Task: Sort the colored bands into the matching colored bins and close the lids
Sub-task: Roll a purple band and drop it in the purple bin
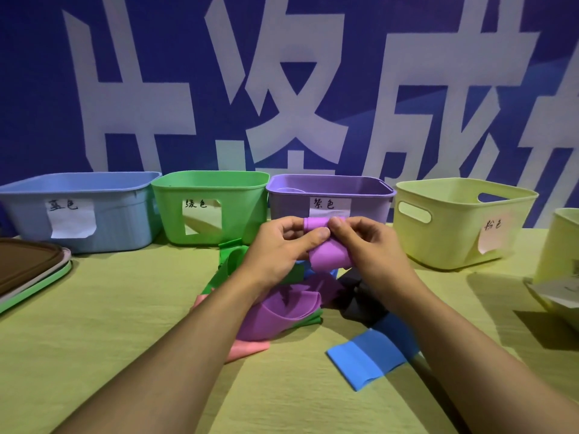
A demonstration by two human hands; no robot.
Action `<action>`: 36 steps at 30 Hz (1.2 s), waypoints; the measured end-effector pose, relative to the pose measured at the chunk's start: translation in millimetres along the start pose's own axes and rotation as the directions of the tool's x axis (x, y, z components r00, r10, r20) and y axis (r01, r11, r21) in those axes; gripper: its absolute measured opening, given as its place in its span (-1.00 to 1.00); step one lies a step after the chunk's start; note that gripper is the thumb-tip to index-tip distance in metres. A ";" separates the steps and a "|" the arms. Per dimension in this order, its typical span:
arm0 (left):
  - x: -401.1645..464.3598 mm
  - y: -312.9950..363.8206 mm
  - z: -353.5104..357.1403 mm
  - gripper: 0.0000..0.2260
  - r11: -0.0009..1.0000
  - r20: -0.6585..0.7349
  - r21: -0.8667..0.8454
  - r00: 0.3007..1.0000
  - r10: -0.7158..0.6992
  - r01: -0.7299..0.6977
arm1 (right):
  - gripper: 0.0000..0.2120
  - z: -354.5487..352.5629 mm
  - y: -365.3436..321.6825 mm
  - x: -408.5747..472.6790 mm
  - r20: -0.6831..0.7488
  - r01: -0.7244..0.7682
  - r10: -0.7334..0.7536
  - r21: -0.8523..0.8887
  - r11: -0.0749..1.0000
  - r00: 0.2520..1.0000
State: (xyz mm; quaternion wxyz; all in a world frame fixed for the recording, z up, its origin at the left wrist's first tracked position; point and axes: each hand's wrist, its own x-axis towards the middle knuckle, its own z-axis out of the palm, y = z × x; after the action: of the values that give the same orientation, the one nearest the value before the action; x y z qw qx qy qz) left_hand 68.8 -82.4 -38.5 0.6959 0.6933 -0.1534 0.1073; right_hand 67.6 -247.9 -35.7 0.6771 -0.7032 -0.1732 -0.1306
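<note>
Four open bins line the back of a yellow-green table — the blue bin, green bin, purple bin and pale yellow bin — with a stack of lids lying at far left. In front of the purple bin, the left hand and right hand both pinch a folded purple band, held above a tangled pile of bands. Keeping the fold compact, lifting clear of the pile and releasing only past the rim should land it cleanly.

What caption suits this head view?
Both hands, left hand and right hand, pinch a purple band before the purple bin.
</note>
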 end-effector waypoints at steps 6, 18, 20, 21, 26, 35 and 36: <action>-1.8 4.1 -0.2 -0.68 0.993 0.036 -0.114 0.999 -0.004 0.008 | -0.82 -0.2 1.5 0.8 0.060 0.056 -0.059 0.042 0.998 0.996; -1.4 2.9 -0.2 -0.43 0.998 -0.027 0.047 0.999 -0.047 0.048 | -0.82 1.3 1.4 -2.2 0.114 0.054 -0.058 0.035 0.998 0.992; -1.3 2.5 -0.3 -0.46 0.999 -0.014 0.043 0.999 -0.030 0.031 | -0.84 1.3 -0.6 -3.6 0.113 0.020 -0.028 0.075 0.997 0.993; -1.0 2.2 -0.3 -0.47 0.999 -0.008 0.038 1.000 -0.026 0.026 | -0.83 1.3 -1.9 -4.0 0.116 -0.004 -0.008 0.103 0.995 0.993; -0.6 2.0 0.1 -0.51 0.999 0.003 0.047 1.000 -0.019 0.019 | -0.58 1.9 -9.4 -5.9 0.088 -0.083 0.077 0.075 0.994 0.993; -4.1 2.8 1.2 -0.56 0.971 -0.010 0.239 1.000 0.009 -0.007 | -0.69 1.2 -8.4 -8.6 0.060 -0.053 0.056 -0.050 0.997 0.997; -3.6 1.5 0.8 -0.51 0.962 -0.013 0.275 1.000 0.011 -0.007 | -0.71 1.2 -7.5 -8.9 0.069 -0.055 0.059 -0.056 0.997 0.996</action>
State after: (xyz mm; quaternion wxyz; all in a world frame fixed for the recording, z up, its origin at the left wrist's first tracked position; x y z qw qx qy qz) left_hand 64.9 -83.0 -38.4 0.5937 0.7815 -0.1352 0.1359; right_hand 56.4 -247.1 -32.7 0.6548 -0.7300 -0.1733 -0.0911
